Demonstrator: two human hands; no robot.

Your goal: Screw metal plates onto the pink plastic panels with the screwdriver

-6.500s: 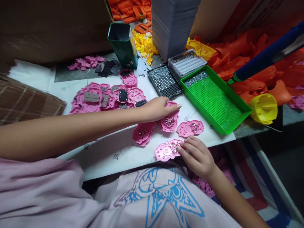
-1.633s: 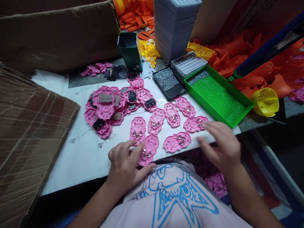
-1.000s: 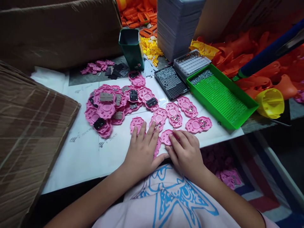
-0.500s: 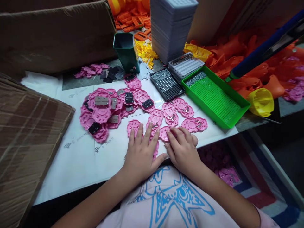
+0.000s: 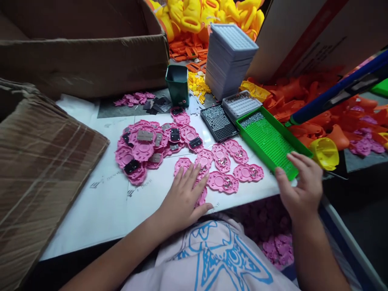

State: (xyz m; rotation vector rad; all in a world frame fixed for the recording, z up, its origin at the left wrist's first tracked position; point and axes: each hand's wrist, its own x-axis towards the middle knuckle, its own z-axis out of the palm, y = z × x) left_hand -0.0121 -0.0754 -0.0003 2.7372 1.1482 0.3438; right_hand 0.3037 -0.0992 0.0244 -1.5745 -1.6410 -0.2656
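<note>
My left hand (image 5: 183, 196) lies flat with fingers spread over pink plastic parts, partly covering a pink part (image 5: 203, 158) and others beside it. Over the near right corner of the green tray (image 5: 275, 139), my right hand (image 5: 303, 186) is raised with thumb and fingers apart and nothing between them. Small silvery pieces are heaped at the tray's far end. Between the hands, a pink part (image 5: 222, 182) and another pink part (image 5: 249, 173) lie face up, with small metal pieces at their right ends. More such parts lie just behind.
A pile of pink parts with black or grey plates (image 5: 142, 149) stands left. Behind are a black perforated tray (image 5: 218, 122), white trays (image 5: 232, 60), a dark green cup (image 5: 177, 87) and a yellow cup (image 5: 325, 154). A blue screwdriver (image 5: 333, 95) hangs at right; cardboard boxes (image 5: 54, 161) border the left.
My right hand has left the pink part beside my left hand and moved right to the green tray, opening its fingers. My left hand stays on the pink parts. The view has shifted.
</note>
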